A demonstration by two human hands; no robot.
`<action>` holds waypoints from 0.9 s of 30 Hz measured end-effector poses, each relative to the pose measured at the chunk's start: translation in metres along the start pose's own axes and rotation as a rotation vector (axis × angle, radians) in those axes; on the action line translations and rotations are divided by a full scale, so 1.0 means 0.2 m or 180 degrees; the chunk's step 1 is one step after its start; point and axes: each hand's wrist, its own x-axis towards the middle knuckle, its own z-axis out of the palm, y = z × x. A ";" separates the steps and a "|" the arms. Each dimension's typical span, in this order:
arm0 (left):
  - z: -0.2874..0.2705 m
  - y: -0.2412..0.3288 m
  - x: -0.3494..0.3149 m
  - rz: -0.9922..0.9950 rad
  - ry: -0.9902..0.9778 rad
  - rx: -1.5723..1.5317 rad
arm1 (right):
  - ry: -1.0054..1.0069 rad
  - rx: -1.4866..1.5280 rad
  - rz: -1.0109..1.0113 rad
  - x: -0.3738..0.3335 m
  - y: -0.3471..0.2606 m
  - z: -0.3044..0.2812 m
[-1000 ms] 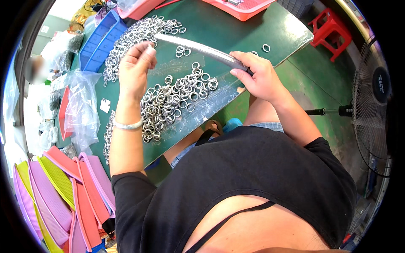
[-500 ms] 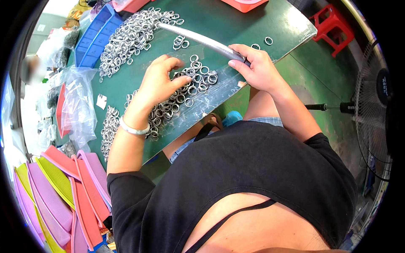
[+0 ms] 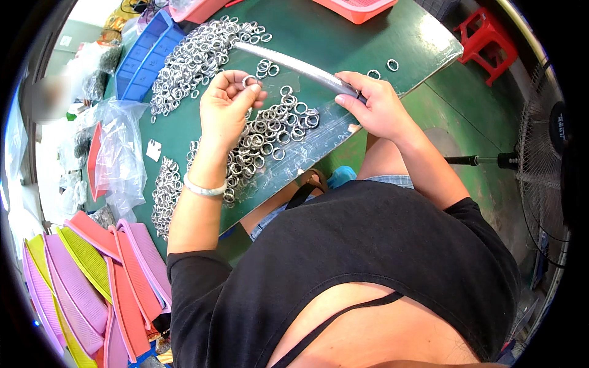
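Observation:
My left hand [image 3: 228, 105], a pale bangle [image 3: 205, 188] on its wrist, pinches one silver metal ring [image 3: 248, 81] between thumb and fingers above the table. My right hand [image 3: 375, 101] is wrapped round the dark, thick end of a long tapered metal ring mandrel [image 3: 285, 61]. The mandrel points left, and its thin tip is close to a large heap of silver rings [image 3: 196, 58]. Below my left hand spreads a nearer pile of rings [image 3: 261, 135]. A small cluster of rings [image 3: 265, 69] lies just under the mandrel, with no ring on the rod.
The green table [image 3: 343, 43] also bears a blue compartment bin [image 3: 144, 55], clear plastic bags [image 3: 119, 147] and a coral basket [image 3: 359, 7] at the far edge. Stacked coloured trays [image 3: 92, 276] stand at lower left. A red stool [image 3: 488, 46] and a black fan [image 3: 540, 141] are on the right.
My left hand has lifted from the nearer pile, moving up and slightly left, and now has a ring in its fingertips. My right hand still grips the mandrel in nearly the same place.

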 end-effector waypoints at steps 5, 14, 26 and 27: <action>0.00 0.01 0.03 -0.0541 0.0349 -0.1256 | 0.0037 0.0123 0.0059 0.00 -0.02 -0.01; 0.00 0.05 0.03 -0.0508 0.0306 -0.1514 | 0.0112 0.0127 0.0092 0.00 -0.02 -0.01; -0.09 -0.03 0.07 -0.0414 0.0467 -0.1701 | -0.0122 0.0219 0.0103 0.00 -0.04 -0.02; -0.09 -0.04 0.08 -0.0397 0.0410 -0.1762 | -0.0154 0.0209 0.0115 0.00 -0.03 -0.02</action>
